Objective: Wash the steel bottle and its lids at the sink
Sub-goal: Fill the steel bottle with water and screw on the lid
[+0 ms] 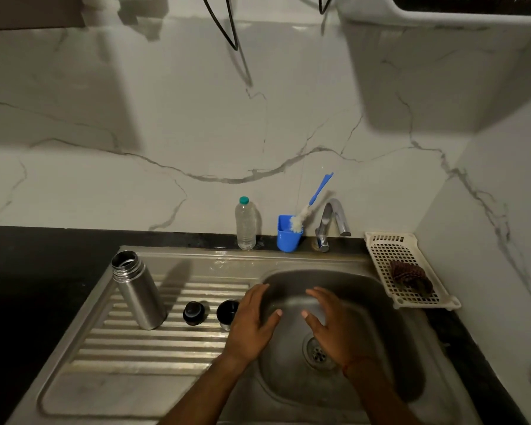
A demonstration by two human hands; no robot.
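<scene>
1. Both hands hover over the basin (334,280), empty. The left hand (252,320) is above its left rim and the right hand (334,323) above its middle, fingers straight and spread.
2. The drain (318,354) shows just nearer than the right hand. Nothing else lies in the basin, and I see no running water.
3. Left of the basin, on the drainboard (154,345), the two lids sit side by side. The cup lid (227,312) is just beside the left hand, and the cap (193,313) is just left of it. Both look small and light, and are best pinched by their sides.
4. Further left of the basin stands the bottle (138,296), upright and uncapped. I cannot see whether anything is inside.
5. It is stiff steel and smooth, and is probably light if empty and slippery once wet. A full wrap round mid-body looks safest, clear of the threaded neck.
6. Behind the basin stand a plastic bottle (246,225), capped, clear and seemingly part full, then a blue cup (288,237) holding a brush (307,210) bristles down, then the tap (331,223).
7. Right of the basin, a white tray (380,240) holds a dark scrubber (411,277).
</scene>
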